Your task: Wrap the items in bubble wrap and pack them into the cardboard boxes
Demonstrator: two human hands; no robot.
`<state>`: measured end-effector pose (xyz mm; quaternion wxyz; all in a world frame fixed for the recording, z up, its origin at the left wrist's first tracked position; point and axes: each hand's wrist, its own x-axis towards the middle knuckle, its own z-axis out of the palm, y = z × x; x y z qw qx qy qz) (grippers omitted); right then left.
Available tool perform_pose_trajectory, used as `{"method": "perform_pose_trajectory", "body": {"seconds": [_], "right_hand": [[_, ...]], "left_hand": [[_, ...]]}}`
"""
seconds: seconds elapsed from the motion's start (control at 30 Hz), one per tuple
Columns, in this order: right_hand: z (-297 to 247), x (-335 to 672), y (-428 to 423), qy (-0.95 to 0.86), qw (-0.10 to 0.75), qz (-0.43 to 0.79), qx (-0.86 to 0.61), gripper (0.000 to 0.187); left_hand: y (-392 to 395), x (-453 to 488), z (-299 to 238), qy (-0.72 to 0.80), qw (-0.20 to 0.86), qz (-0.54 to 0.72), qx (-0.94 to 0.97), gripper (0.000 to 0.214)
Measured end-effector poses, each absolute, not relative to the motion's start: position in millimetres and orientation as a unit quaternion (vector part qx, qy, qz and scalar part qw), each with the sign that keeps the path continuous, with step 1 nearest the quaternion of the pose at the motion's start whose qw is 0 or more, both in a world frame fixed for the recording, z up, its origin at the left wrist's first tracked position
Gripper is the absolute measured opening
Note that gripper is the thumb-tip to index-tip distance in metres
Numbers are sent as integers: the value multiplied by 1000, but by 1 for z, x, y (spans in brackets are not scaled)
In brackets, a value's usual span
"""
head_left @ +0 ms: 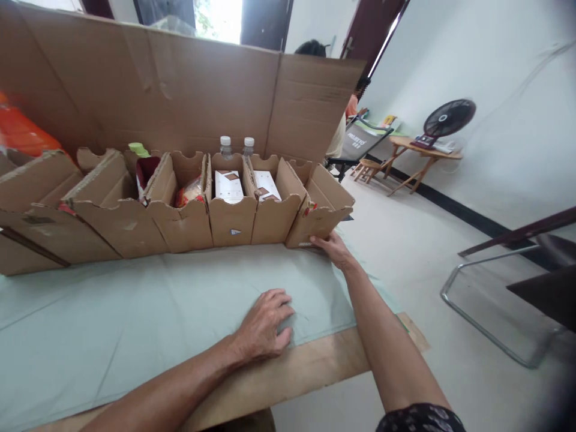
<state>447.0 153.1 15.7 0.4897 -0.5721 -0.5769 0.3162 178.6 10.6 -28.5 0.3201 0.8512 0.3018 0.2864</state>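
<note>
My right hand [333, 249] grips the lower right corner of the rightmost cardboard box [303, 231], thumb on its front face and some fingers hidden behind the side. A bit of red and green shows inside this box. My left hand [267, 324] rests open on the pale green cloth [180, 300], palm down with fingers loosely spread, holding nothing. To the left, more open cardboard boxes stand in a row. They hold white cartons [228, 187], a red and clear packet [191, 192] and a dark red item [146, 174]. Two bottles with white caps [225, 141] rise behind the cartons.
A tall cardboard panel [180, 90] stands behind the boxes. The table's bare wooden edge [315, 366] runs along the front. To the right are a black fan [449, 118] on a small wooden table, a grey folding chair [360, 141] and a metal-framed chair [477, 336]. People sit beyond the panel.
</note>
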Motion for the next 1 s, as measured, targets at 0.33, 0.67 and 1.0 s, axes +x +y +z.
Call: {"method": "perform_pose_trajectory", "body": {"seconds": [0.33,0.67,1.0], "right_hand": [[58,373,80,-625,486,101,-603,51],[123,294,130,-710,300,-3,-637,26],[84,367,-118,-702,394,0,-593,20]], "left_hand": [[-68,100,-4,276,392,164,862,60],[-81,98,-9,278,414,372,783,44],[-87,76,-16,412,355,468,696,50]]}}
